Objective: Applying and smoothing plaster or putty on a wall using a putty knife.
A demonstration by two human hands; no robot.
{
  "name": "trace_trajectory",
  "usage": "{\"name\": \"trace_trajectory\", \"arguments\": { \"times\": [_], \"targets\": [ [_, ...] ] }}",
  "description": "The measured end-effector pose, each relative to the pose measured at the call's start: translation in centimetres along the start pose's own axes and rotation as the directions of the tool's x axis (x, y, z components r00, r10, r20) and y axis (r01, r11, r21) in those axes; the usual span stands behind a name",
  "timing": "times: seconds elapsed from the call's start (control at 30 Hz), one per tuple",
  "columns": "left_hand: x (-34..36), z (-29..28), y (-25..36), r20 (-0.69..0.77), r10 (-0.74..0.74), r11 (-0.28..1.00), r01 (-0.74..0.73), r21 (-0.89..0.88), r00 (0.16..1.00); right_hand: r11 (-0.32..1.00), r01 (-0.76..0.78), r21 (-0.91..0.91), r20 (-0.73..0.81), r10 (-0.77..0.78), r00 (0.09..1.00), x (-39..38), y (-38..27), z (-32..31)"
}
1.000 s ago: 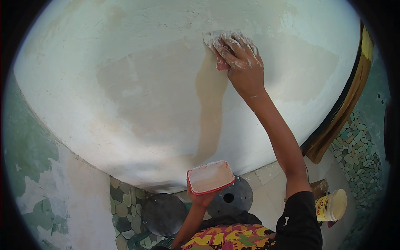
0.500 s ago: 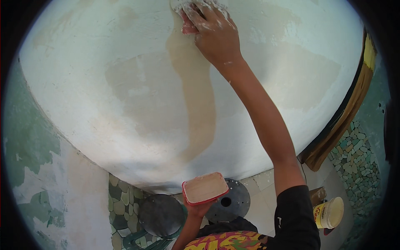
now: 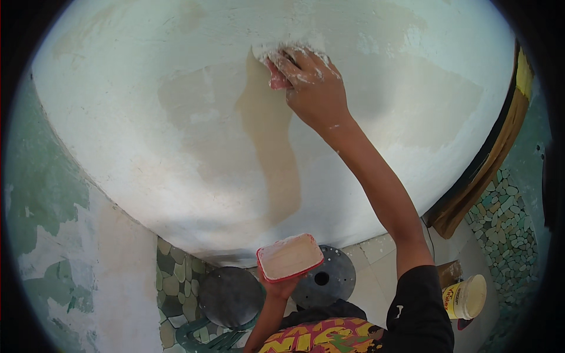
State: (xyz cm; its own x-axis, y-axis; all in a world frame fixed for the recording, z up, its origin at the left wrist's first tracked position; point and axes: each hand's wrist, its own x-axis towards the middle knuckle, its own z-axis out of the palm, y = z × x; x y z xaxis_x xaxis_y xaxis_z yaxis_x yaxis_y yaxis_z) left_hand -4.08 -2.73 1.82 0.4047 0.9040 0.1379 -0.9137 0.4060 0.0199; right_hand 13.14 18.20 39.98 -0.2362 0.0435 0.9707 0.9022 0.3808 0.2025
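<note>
My right hand (image 3: 312, 85) is pressed near the upper middle of a pale wall (image 3: 365, 170), its fingers smeared with white putty. It grips a putty scraper (image 3: 279, 79), of which a red, putty-flecked part shows; fingers and putty hide most of the rest. Below it, a tan damp-looking band (image 3: 273, 147) runs down the wall. Low in the middle, my left hand (image 3: 281, 286) holds up a red-rimmed rectangular tub (image 3: 289, 257) from underneath. Pale, smooth putty fills the tub, and its open top faces up.
Two dark round discs, one on the left (image 3: 231, 297) and one with a hole (image 3: 338, 276), sit below the tub. A yellow-labelled bucket (image 3: 468, 297) stands at lower right. Brown wooden trim (image 3: 494, 159) edges the wall's right side; green chair parts (image 3: 206, 335) show lower left.
My right hand has moved down the wall with the scraper, covering the top of the tan band. My left hand has raised the tub slightly. The view has shifted a little.
</note>
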Motion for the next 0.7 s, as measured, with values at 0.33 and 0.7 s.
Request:
{"name": "trace_trajectory", "arguments": {
  "times": [0.33, 0.7],
  "targets": [
    [-1.4, 0.5, -0.3, -0.034, 0.05, 0.999, -0.05, -0.004, 0.998, 0.344, -0.57, 0.746, 0.387, 0.472, 0.792, -2.2, -2.6, -8.1],
    [-2.7, -3.9, -0.7, -0.077, 0.086, 0.993, -0.092, -0.077, 0.993, -0.215, -0.902, 0.376, 0.842, 0.486, 0.235, -21.5, -9.4, -20.0]
  ]
}}
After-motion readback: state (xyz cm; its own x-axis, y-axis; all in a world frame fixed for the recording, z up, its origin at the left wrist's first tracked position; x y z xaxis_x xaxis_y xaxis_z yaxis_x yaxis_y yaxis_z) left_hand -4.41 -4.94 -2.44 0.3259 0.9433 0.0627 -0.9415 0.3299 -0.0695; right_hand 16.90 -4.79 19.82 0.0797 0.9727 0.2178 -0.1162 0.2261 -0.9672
